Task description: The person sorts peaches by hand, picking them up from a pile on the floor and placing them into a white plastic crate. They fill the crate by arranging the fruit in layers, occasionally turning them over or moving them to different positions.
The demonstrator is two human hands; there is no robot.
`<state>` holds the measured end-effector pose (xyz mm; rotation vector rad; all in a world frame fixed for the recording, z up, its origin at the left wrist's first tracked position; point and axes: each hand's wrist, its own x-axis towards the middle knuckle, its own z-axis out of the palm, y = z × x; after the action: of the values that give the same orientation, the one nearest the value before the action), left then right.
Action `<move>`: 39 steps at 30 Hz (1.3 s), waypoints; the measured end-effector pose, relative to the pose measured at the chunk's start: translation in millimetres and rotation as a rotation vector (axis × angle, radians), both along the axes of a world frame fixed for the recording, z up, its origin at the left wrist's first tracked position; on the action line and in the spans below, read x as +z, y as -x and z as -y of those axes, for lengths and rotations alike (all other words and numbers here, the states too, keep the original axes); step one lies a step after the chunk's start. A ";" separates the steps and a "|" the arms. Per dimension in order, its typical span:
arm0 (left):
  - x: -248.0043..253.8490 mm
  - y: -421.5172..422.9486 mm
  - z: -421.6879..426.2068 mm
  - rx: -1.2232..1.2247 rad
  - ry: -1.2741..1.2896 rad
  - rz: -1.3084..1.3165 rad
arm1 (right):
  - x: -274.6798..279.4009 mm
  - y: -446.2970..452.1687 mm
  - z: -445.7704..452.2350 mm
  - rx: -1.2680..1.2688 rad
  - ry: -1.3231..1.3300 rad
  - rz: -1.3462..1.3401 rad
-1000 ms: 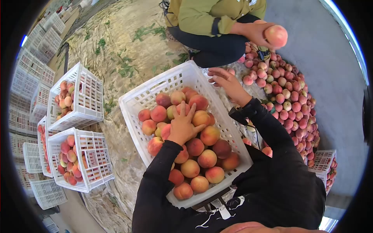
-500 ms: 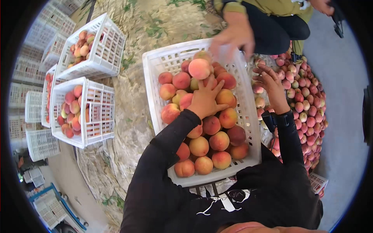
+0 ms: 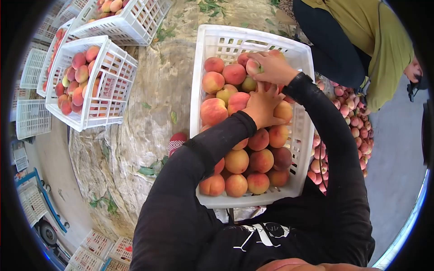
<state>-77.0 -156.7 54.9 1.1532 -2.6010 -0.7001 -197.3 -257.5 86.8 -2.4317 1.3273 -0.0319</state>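
A white plastic crate [image 3: 308, 135] stands in front of me, holding several red and yellow peaches [image 3: 235, 161]. My left hand [image 3: 265, 106] lies over the fruit in the middle, fingers spread across the peaches beneath. Just beyond it, my right hand [image 3: 276, 70] reaches in from the right and grips a peach [image 3: 254, 67] near the far end of the crate. Some peaches under both hands are hidden.
A large pile of peaches [image 3: 357, 128] lies on the ground to the right, with another person in an olive top [image 3: 350, 22] crouching beside it. Peach-filled white crates [image 3: 108, 86] stand at left on a leaf-strewn sheet [image 3: 153, 77]. A blue-framed cart [image 3: 43, 194] is at lower left.
My right hand has moved from beside the pile into the crate, onto a peach. The other person's hand has withdrawn from the crate. My left hand stays on the fruit; the view has shifted.
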 end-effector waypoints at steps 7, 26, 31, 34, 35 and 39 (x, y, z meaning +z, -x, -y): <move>1.7 -3.4 -4.4 0.070 0.079 -0.076 | 31.7 -26.0 5.6 -0.269 -0.374 0.059; -3.1 -2.5 -6.1 0.054 0.053 -0.034 | 18.0 -4.2 -20.0 -0.247 -0.724 0.755; 5.6 -2.0 -0.7 0.017 -0.090 0.053 | -0.6 -18.0 -26.4 -0.011 -0.375 0.180; -15.2 0.8 -4.0 0.078 -0.047 -0.142 | -2.8 -41.3 -23.2 -0.047 -0.191 0.221; -15.0 0.3 -5.9 0.079 -0.049 -0.137 | 1.1 -49.3 -21.4 -0.066 -0.125 0.268; -14.8 -3.9 -6.3 0.113 0.079 -0.276 | 20.0 -76.7 -7.5 0.111 -0.291 0.174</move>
<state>-73.1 -150.4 40.1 1.0852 -2.2954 -0.6734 -120.6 -250.0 106.8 -2.1970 1.0410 -0.0190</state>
